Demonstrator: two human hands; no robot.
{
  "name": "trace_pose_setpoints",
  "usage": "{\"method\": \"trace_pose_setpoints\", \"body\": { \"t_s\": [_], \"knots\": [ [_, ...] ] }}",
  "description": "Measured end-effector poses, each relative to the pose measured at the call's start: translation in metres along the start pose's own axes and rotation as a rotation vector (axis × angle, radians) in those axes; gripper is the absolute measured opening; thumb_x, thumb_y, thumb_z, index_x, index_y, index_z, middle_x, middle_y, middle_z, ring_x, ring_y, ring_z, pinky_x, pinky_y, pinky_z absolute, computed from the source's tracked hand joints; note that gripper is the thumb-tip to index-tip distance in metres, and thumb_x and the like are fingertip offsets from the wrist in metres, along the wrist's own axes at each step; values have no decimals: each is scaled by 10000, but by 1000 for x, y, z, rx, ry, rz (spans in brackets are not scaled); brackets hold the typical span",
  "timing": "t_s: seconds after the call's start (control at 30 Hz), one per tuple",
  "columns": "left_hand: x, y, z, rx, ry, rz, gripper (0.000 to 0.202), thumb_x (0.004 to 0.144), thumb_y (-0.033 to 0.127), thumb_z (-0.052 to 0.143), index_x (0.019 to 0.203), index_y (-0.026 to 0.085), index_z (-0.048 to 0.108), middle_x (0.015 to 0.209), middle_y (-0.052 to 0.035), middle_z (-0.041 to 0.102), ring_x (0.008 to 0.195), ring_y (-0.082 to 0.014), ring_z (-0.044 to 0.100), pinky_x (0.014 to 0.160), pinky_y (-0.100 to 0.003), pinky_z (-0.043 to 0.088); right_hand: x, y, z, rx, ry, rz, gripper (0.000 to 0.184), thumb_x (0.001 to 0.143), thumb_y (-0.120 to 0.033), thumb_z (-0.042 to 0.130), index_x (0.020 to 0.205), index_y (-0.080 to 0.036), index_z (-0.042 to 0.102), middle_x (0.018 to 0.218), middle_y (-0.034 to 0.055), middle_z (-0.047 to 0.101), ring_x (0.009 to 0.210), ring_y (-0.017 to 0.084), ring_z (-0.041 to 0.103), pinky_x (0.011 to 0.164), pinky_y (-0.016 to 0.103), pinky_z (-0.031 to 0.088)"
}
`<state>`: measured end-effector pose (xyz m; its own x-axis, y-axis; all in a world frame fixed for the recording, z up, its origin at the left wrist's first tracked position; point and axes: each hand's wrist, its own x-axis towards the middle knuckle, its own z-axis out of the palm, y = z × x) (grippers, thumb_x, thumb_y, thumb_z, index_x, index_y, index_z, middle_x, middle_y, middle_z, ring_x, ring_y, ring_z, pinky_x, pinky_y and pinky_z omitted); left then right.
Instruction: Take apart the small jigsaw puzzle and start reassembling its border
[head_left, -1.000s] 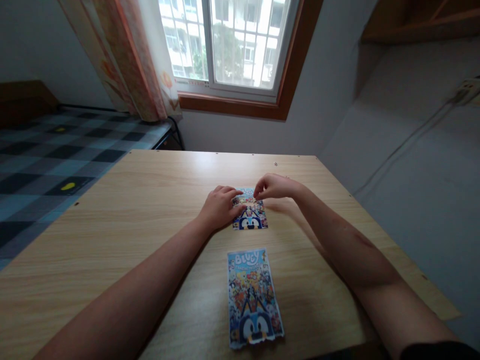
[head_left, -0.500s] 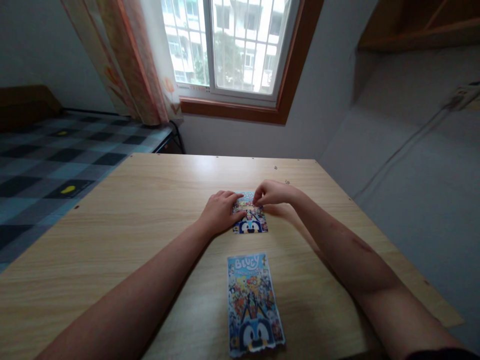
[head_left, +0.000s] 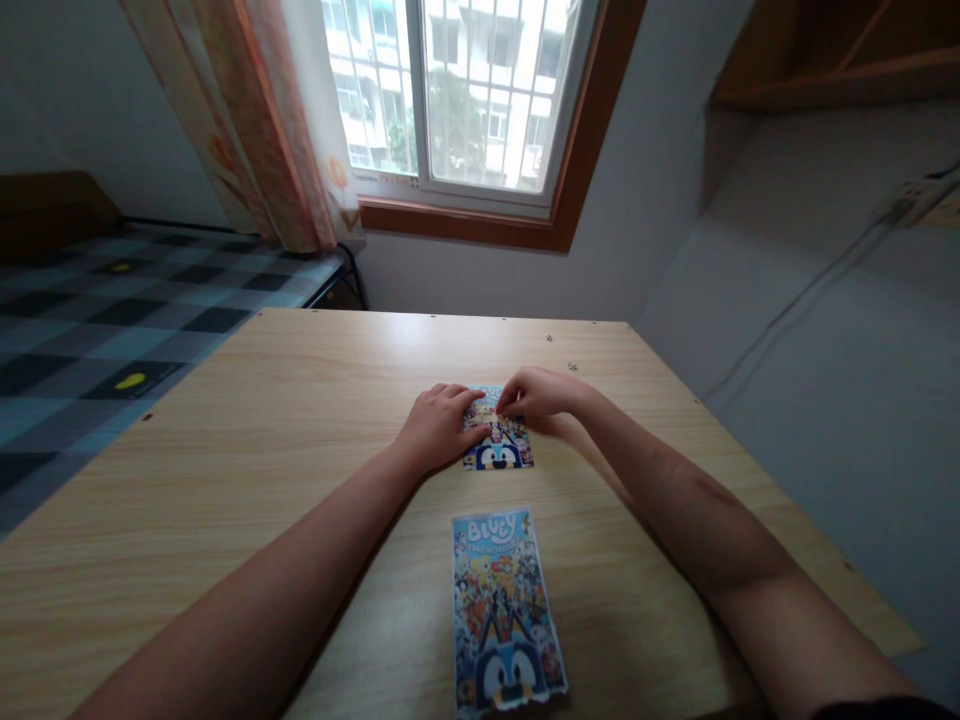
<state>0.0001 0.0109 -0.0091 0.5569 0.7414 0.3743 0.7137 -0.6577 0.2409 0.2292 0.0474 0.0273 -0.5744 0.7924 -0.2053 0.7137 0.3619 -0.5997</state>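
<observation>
A small colourful picture (head_left: 499, 457) lies flat on the table, a blue cartoon dog's face along its near edge. It looks like a jigsaw puzzle, with a wood-coloured strip showing across its middle. My left hand (head_left: 441, 425) rests on its left side, fingers and thumb spread and pressing lightly on the edge. Over the upper right part, the fingertips of my right hand (head_left: 534, 392) are pinched together and point down at the middle strip. Whatever they hold is too small to make out. Closer to me lies a larger matching "Bluey" sheet (head_left: 504, 610) with a ragged bottom edge.
Two tiny bits (head_left: 572, 367) lie toward the back right of the wooden table (head_left: 300, 400). A bed with a checked cover (head_left: 135, 300) stands to the left. Beyond the table are a window (head_left: 487, 100) and a curtain (head_left: 262, 120); a cable (head_left: 810, 290) runs down the right wall.
My right hand has shifted slightly left, bringing its pinched fingertips closer to the middle of the picture. My left hand stays in place on the picture's left side.
</observation>
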Motion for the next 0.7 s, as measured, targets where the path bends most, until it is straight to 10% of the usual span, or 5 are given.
{"method": "trace_pose_setpoints", "body": {
  "t_s": [0.7],
  "knots": [
    [1,2,-4,-31,15,-17,453,811,466,707,1216,267,676,1180,-83,697,1096,-293,600,980,-456,459,4,8,0,-178,179,139,271,708,-322,808,920,-188,704,892,25,666,776,154,563,599,237,361]
  ]
}}
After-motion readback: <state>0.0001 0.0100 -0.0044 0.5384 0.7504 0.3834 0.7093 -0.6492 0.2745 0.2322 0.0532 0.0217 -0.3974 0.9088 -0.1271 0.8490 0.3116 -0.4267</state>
